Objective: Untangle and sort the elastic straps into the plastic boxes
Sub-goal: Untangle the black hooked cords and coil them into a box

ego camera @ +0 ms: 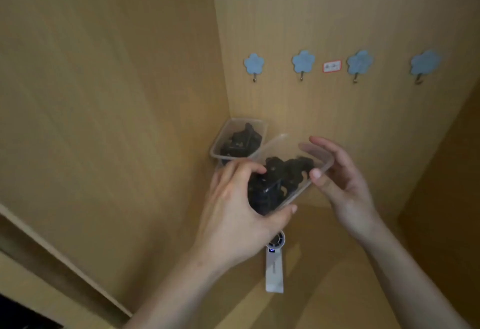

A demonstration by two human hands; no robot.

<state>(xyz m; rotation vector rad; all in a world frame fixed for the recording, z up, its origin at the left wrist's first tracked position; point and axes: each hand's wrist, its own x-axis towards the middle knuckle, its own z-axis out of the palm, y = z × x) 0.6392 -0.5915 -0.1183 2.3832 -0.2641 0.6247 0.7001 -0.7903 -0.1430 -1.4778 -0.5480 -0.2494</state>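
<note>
**Holding a box of straps in both hands**

The left hand [233, 198] curls its fingers over the near rim of a tilted clear plastic box [285, 144] full of black elastic straps [280, 175]. The right hand [342, 180] pinches the far end. A second box [223, 136] sits just behind, in the corner.

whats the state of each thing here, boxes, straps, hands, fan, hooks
held box: lidless, tilted, holds a dark clump of straps
corner box: lidless, flat in the corner, holds another clump
left hand: grips the held box's near end
right hand: pinches its far rim
fan: lying flat, display lit
hooks: all four bare
</note>
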